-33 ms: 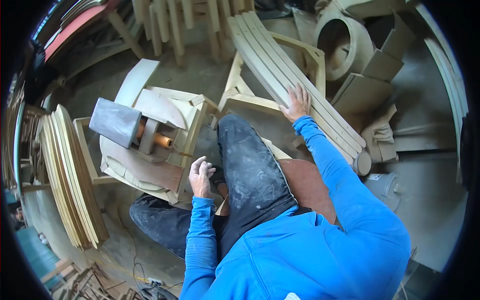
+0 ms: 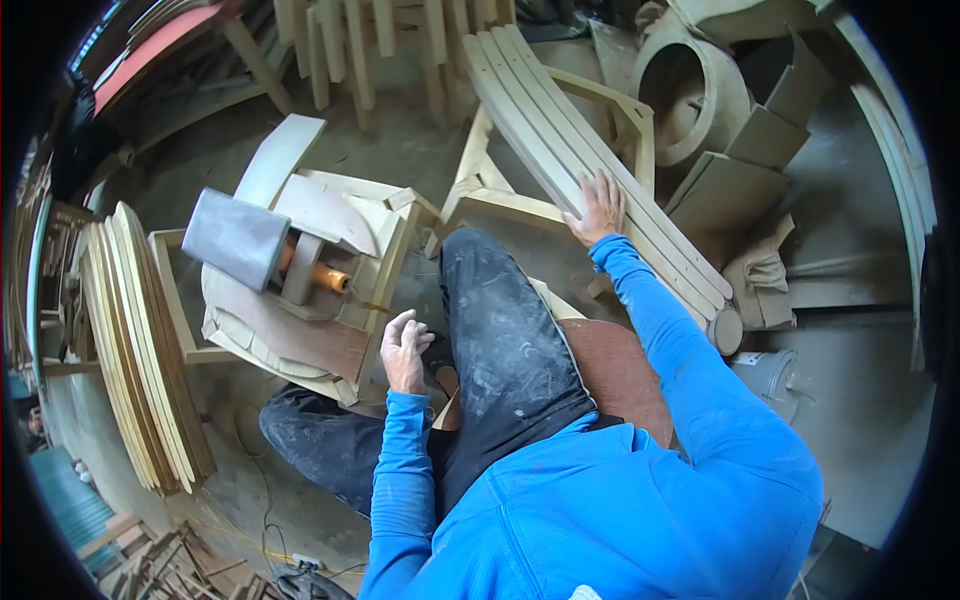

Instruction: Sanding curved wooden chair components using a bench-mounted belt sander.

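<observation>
Right hand (image 2: 601,208) flat, fingers spread, on pale curved wooden slats (image 2: 590,150) | left hand (image 2: 404,350) loosely curled, empty, beside plywood jig (image 2: 330,300) | dusty black-trousered knee (image 2: 500,310) between them

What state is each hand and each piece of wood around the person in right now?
right hand: open, flat on the curved slats
left hand: loosely curled, empty, beside the knee
curved slats: bundled, lying slantwise across a wooden frame
wooden frame: bare, under the slats
grey block: resting on the wooden jig
stack of curved boards: on edge, leaning together
</observation>
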{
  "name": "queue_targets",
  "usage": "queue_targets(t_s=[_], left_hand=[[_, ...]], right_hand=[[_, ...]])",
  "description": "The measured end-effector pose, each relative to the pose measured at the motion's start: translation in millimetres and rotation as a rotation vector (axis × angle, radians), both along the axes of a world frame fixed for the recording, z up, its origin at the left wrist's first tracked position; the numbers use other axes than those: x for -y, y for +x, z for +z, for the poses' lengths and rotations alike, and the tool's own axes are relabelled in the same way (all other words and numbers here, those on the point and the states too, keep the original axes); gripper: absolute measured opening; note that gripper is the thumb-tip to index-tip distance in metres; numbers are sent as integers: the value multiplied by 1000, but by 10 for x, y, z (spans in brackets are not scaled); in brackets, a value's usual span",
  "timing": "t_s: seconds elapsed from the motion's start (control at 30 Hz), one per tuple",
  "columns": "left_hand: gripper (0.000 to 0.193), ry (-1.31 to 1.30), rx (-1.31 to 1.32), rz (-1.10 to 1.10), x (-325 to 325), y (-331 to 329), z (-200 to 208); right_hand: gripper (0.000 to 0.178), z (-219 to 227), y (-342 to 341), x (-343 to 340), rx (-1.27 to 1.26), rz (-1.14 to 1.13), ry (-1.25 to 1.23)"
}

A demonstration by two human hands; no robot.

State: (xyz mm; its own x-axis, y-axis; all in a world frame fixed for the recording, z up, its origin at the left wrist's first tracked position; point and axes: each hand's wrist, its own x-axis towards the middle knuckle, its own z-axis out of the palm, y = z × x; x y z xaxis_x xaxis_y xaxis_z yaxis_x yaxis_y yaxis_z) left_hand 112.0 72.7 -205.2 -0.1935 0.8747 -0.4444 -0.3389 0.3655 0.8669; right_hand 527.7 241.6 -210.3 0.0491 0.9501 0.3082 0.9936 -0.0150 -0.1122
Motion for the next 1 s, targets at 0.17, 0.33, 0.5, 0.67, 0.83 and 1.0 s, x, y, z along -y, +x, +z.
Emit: queue_targets(t_s=[0.17,0.33,0.5,0.67,0.83,1.0], left_hand=[[27,52,43,80,-81,-109,142],[23,161,22,272,-73,-235,655],[24,377,141,449,58,-712,850],[22,582,-365,947,546,-2195,1223],[27,-29,-1378,869,1064,-3978,428],[43,-424,-1821,822,1510,-5164,290]], right_hand=[[89,39,-130,-162,106,11,-51],[88,-300,48,-313,191,55,-177],[90,-449,225,-216,447,-45,-114],[91,-391,51,-238,423,-59,-79],[92,-249,-15,-260,417,-100,-103],[91,-231,-28,-293,439,-101,-119]])
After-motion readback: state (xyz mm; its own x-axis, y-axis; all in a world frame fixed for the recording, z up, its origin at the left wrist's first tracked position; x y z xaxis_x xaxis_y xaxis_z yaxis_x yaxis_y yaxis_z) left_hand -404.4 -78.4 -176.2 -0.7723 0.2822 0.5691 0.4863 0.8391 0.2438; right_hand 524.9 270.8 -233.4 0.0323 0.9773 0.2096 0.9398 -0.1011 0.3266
